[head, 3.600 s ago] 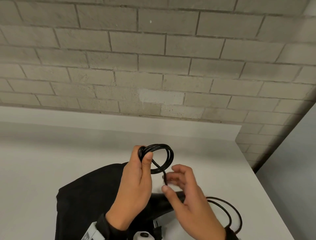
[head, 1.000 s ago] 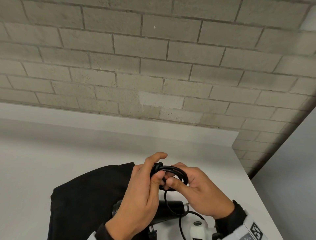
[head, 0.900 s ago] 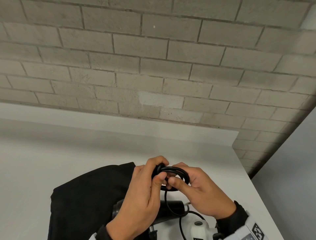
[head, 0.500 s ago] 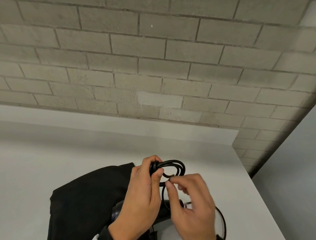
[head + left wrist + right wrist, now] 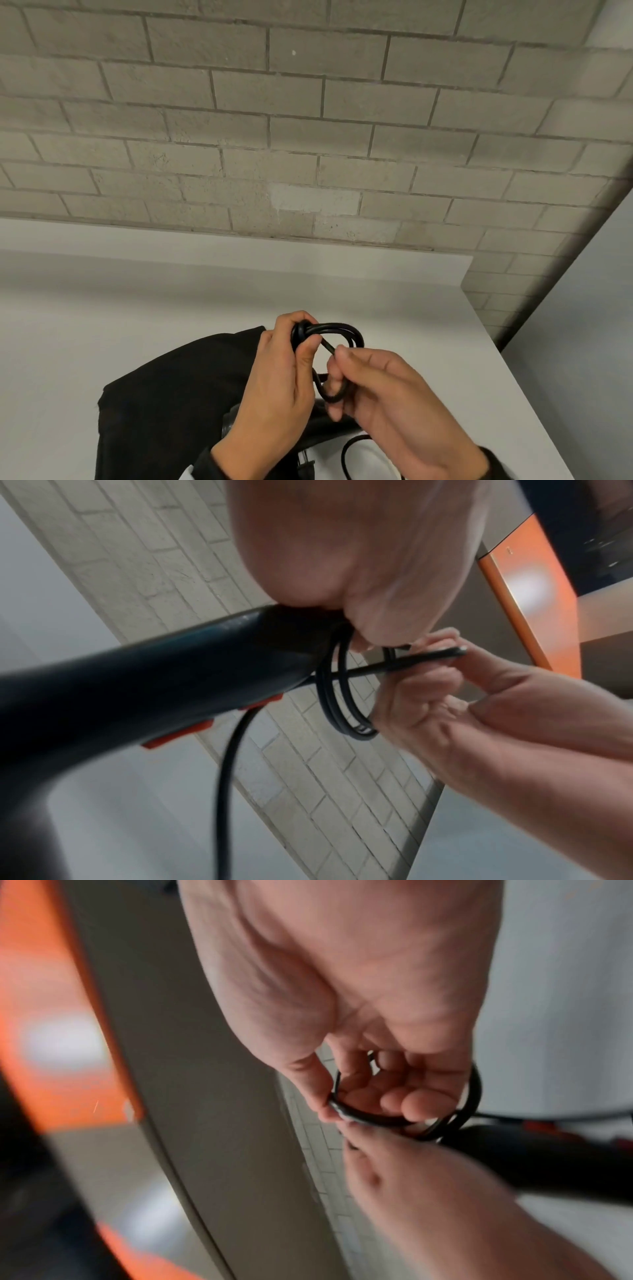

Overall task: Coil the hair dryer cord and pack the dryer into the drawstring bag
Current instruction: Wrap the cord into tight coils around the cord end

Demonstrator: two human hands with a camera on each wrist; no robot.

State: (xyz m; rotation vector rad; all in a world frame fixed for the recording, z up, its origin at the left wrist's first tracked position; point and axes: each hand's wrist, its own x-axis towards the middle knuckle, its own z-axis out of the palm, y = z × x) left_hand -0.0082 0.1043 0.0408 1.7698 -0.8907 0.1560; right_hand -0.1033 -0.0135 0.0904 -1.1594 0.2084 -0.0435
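Above the white table (image 5: 137, 325), the left hand (image 5: 274, 387) pinches a small coil of black cord (image 5: 330, 337) between curled thumb and fingers, the loops jutting toward 1 o'clock. The right hand (image 5: 394, 401), at 3 o'clock of the left, has its fingers curled round a lower loop of the same cord. The black hair dryer (image 5: 137, 680) hangs under the left hand, over the black drawstring bag (image 5: 164, 404), which lies at 7 o'clock.

Place: a plain utility or workshop-like room, not clearly a home.
Wall: bare painted blocks (image 5: 308, 137) beyond the hands.
Surface: white table (image 5: 102, 325) under the hands.
Fittings: orange-edged panel (image 5: 534, 593) just behind the hands, wrist views.
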